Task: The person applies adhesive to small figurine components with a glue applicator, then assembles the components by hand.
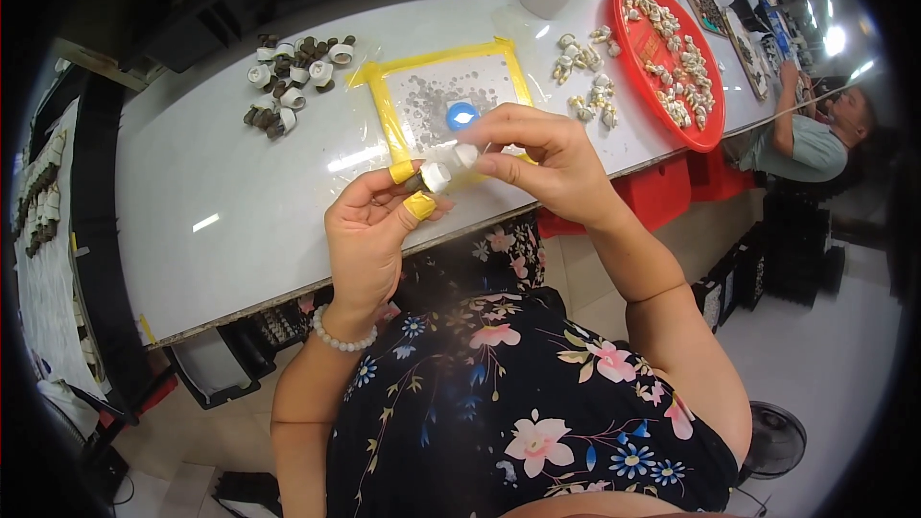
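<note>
Head view: the left hand (369, 230), with yellow tape (420, 205) wrapping its thumb and index fingertips, is pinching a small brown-and-white piece (436, 176) between those two digits, so that grip is closing firmly on it. The piece is sitting white end toward the right hand (549, 165), whose thumb and forefinger are hovering close beside it around a blurred whitish form; whether they are gripping anything, I cannot tell. A pale beaded bracelet (342, 334) is circling the wrist below the left grip.

Just beyond the grip, a small blue round container (451, 116) is resting on a grey-spotted square bordered with yellow tape. Farther off to the left of the grip, a cluster of brown-and-white pieces (291, 96) is lying on the white table (240, 259). To the right of the grip and beyond it, cream-and-grey pieces (566, 60) are lying loose beside a red oval tray (693, 139) that is holding more. Well past that, at the far right, a co-worker (811, 139) is sitting along the benches.
</note>
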`<action>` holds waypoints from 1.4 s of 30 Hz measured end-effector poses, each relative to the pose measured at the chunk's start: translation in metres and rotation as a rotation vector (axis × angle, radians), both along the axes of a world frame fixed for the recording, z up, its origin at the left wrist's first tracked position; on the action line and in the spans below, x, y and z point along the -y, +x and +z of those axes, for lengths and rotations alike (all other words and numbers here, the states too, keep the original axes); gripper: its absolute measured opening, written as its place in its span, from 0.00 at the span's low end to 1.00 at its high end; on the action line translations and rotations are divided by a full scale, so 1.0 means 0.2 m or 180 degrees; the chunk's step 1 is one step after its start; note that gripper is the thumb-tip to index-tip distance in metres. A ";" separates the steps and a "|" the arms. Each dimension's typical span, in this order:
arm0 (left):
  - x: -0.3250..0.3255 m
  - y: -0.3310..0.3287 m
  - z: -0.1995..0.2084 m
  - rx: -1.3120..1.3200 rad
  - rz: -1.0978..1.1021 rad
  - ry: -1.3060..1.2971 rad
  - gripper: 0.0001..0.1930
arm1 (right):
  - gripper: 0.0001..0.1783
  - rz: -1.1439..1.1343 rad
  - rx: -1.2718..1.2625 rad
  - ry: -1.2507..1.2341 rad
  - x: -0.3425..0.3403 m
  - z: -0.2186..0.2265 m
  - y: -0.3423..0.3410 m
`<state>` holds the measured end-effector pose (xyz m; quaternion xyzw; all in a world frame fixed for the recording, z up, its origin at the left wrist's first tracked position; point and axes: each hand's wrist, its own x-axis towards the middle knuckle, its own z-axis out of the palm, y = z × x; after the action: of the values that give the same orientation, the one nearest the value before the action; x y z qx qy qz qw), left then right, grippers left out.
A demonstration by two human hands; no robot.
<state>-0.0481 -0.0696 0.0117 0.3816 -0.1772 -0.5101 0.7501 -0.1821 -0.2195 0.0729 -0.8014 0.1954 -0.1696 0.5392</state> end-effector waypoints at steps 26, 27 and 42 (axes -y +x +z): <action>-0.27 0.21 -0.02 0.2816 0.1300 0.0697 0.12 | 0.12 -0.0671 -0.0284 -0.2128 0.20 -0.03 -0.27; -0.33 0.27 -0.03 0.3414 0.1539 0.1086 0.11 | 0.12 -0.0671 -0.0281 -0.2124 0.24 -0.01 -0.32; -0.18 0.42 0.20 0.5686 0.1481 0.1561 0.17 | 0.20 -0.0880 -0.0655 -0.1310 0.23 -0.06 -0.25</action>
<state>0.0368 -0.0336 0.0518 0.8024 -0.4923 0.1087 0.3194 -0.2315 -0.2664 0.0610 -0.8729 0.3182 -0.1955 0.3140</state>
